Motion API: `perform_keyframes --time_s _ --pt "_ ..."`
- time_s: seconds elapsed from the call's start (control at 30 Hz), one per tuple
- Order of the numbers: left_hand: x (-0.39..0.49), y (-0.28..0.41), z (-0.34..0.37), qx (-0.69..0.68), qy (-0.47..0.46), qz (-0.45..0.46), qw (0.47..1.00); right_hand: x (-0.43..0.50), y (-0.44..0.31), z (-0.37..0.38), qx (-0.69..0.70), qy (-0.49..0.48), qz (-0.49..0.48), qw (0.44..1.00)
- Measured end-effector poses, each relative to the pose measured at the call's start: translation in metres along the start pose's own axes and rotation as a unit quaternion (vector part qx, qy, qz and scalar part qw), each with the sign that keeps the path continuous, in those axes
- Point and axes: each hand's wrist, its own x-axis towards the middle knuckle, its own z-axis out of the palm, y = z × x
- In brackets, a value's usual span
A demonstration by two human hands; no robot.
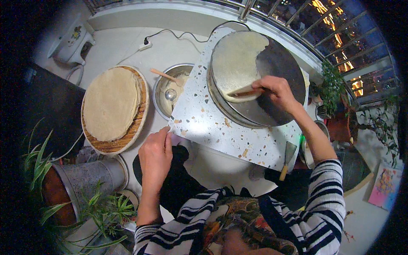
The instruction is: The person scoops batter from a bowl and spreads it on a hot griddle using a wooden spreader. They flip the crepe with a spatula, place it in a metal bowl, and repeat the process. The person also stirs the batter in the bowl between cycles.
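My right hand [276, 92] holds a flat wooden batter spreader [245, 92] low over the front of a round dark griddle [282, 67]. A thick ridge of wet batter lies along the spreader's edge. Pale batter [236, 60] coats the griddle's left and far part in a thin layer, with a ragged edge; dark surface shows on the right. My left hand [156, 153] has its fingers curled at the near left corner of the speckled tabletop [200, 118]. Whether it grips that corner is unclear.
Left of the table, a steel bowl [156, 92] holds batter, a ladle [171, 94] and a wooden-handled utensil [162, 75]. Stacked thin pancakes [110, 105] lie on a round slatted tray [140, 118]. A scraper [287, 156] overhangs the table's front edge. A black cord [178, 35] runs behind.
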Motion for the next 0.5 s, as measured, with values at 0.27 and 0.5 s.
perform_keyframes --time_s 0.27,0.5 --pt "0.001 0.003 0.004 -0.001 0.004 0.018 1.0 0.032 0.002 0.016 0.023 0.036 0.012 0.999" --pt "-0.001 0.0 0.008 0.023 0.048 0.061 0.997 -0.014 0.006 -0.016 -0.018 -0.015 -0.031 0.999"
